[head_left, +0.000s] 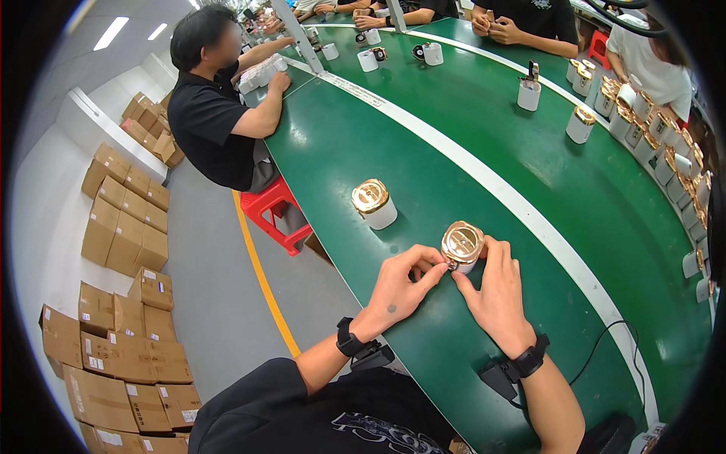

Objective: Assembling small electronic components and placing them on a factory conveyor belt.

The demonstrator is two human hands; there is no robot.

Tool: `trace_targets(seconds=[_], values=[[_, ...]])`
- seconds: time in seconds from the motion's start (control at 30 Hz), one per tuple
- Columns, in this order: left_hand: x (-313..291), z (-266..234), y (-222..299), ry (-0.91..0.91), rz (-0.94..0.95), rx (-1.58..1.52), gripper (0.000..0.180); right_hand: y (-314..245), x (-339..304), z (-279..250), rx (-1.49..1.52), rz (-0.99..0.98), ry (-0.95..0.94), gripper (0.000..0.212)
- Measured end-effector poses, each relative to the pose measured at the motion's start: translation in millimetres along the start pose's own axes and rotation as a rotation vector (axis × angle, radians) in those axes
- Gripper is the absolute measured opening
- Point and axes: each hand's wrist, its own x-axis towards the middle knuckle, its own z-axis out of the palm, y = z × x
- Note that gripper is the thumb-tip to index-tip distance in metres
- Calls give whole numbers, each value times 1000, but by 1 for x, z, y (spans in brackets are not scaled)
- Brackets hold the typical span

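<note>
A white canister with a shiny gold lid stands upright on the green table, between my two hands. My left hand is closed at its near left side, thumb and forefinger pinching at a small dark metal part below the lid's rim. Curled along the canister's right side, my right hand steadies it with thumb in front and fingers behind. A second gold-lidded canister stands apart, farther off to the left. Fingertips partly hide the metal part, so its exact shape is unclear.
A white strip curves along the green table. Many canisters crowd the right side. A person in black sits at the left by a red stool; others work opposite. A black cable lies right. Cartons line the wall.
</note>
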Motion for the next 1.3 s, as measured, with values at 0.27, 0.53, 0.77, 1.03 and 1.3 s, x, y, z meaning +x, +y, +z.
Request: trace_targets(seconds=[0.27, 0.53, 0.77, 1.03, 1.3], values=[[1, 0, 0, -19, -8, 7, 12, 0, -1, -1, -19, -9, -5, 70], [3, 0, 9, -84, 164, 170, 16, 1, -1, 0, -31, -28, -1, 71], [-7, -4, 12, -93, 25, 35, 10, 3, 1, 1, -29, -46, -21, 69], [-8, -4, 8, -187, 363, 132, 16, -2, 3, -3, 69, 23, -49, 69], [-4, 1, 9, -141, 338, 94, 21, 2, 3, 3, 306, 130, 9, 38]])
